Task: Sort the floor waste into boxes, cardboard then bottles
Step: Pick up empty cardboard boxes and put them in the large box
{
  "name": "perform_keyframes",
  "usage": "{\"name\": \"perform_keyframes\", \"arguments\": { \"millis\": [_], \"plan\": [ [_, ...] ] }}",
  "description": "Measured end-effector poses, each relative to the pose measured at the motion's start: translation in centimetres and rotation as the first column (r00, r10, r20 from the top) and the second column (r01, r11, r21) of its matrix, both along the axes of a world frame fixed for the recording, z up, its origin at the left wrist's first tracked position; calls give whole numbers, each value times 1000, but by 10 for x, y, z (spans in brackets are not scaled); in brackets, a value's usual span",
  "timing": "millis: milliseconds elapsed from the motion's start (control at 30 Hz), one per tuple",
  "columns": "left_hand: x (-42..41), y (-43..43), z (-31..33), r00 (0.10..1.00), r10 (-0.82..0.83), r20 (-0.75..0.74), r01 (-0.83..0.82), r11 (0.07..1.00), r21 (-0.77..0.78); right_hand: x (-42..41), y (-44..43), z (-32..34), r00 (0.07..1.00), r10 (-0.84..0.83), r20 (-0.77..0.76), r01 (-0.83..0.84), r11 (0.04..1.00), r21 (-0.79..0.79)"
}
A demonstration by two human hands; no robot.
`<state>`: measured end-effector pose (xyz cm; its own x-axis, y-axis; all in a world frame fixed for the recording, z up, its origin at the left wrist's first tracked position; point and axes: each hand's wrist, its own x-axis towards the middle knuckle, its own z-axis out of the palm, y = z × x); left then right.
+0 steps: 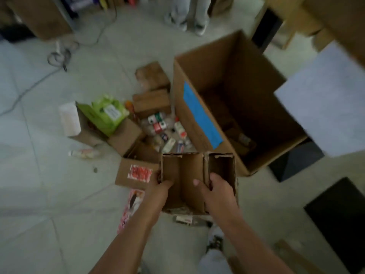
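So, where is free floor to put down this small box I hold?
Bare tiles for the small box lie left of the red-labelled box, below the lone bottle. Another patch lies between the tall taped box and the black mat. The bottle pile is crowded.

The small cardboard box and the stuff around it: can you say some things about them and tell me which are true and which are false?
1. The left hand and the right hand both hold the small cardboard box. True.
2. The big box has a red strip on its side. False: the strip is blue.
3. The bottles are in a heap inside the big box. False: the heap lies on the floor beside that box.
4. A green packet lies to the left of the bottles. True.
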<state>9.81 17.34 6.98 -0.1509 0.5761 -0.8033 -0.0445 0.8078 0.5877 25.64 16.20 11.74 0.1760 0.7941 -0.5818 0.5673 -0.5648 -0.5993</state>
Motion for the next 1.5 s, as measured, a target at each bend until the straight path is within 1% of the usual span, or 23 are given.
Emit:
{"name": "perform_keyframes", "arguments": {
  "millis": [67, 133, 200, 267, 333, 367, 400, 433, 467, 500, 567, 600, 633, 700, 767, 833, 867, 967, 1067, 1167, 1267, 1367, 1500],
  "plan": [
    [20, 40, 32, 999, 12, -38, -10, 999, 52, 22, 28, 38, 972, 155, 176, -168, 984, 59],
    [38, 78, 53, 997, 75, -19, -73, 994, 75, 49, 49, 65, 900, 314, 303, -344, 937, 51],
    [58, 109, 68, 996, 87, -9, -87, 996, 24, 79, 63, 77, 838, 446, 314, -477, 879, 25],
    [77, 128, 71, 999, 33, -18, -34, 999, -35, 108, 71, 79, 776, 545, 316, -576, 817, 6],
    [98, 140, 68, 998, -44, -38, 40, 995, -92, 135, 74, 73, 674, 637, 373, -684, 729, -9],
    [109, 144, 69, 997, -76, -24, 74, 993, -96, 147, 76, 69, 634, 662, 400, -713, 700, -29],
    [118, 148, 67, 996, -86, 33, 89, 992, -92, 158, 79, 64, 626, 662, 413, -709, 703, -52],
    [127, 151, 67, 988, -74, 136, 85, 994, -73, 169, 84, 57, 642, 644, 416, -689, 722, -54],
    [134, 154, 61, 973, -1, 230, 8, 1000, -29, 179, 89, 50, 683, 609, 402, -651, 758, -42],
    [141, 156, 52, 950, 115, 291, -121, 993, 0, 187, 96, 41, 743, 561, 364, -592, 805, -33],
    [161, 154, 26, 931, 265, 251, -273, 962, -2, 198, 111, 25, 853, 452, 260, -468, 883, 0],
    [173, 149, 14, 956, 237, 174, -240, 971, -4, 203, 120, 16, 886, 401, 231, -418, 908, 28],
    [186, 142, 3, 986, 138, 96, -139, 990, 10, 206, 129, 8, 906, 359, 224, -379, 924, 53],
    [217, 133, -8, 1000, -9, 24, 10, 1000, -17, 208, 150, -7, 926, 294, 236, -321, 943, 85],
    [240, 130, -31, 996, -71, 52, 75, 994, -77, 208, 172, -19, 934, 257, 249, -297, 944, 142],
    [249, 132, -90, 999, 4, 49, 2, 992, -122, 205, 196, -24, 933, 242, 268, -304, 926, 224],
    [250, 133, -104, 999, -25, 39, 30, 991, -128, 204, 211, -26, 932, 232, 279, -308, 912, 271],
    [256, 132, -78, 981, -192, -22, 186, 968, -167, 199, 269, -31, 947, 164, 276, -264, 887, 378],
    [260, 133, -66, 980, -201, 4, 198, 963, -181, 193, 323, -42, 951, 125, 284, -213, 927, 307],
    [259, 133, -60, 972, -235, -11, 232, 964, -127, 188, 334, -53, 958, 123, 258, -186, 954, 235],
    [254, 130, -64, 973, -230, -14, 228, 970, -87, 186, 303, -72, 953, 202, 226, -247, 950, 193],
    [253, 128, -67, 976, -217, 15, 217, 973, -72, 183, 264, -95, 957, 231, 178, -251, 963, 96],
    [254, 128, -73, 986, -167, -7, 164, 974, -158, 180, 237, -114, 962, 237, 136, -243, 970, 28]
  ]
}}
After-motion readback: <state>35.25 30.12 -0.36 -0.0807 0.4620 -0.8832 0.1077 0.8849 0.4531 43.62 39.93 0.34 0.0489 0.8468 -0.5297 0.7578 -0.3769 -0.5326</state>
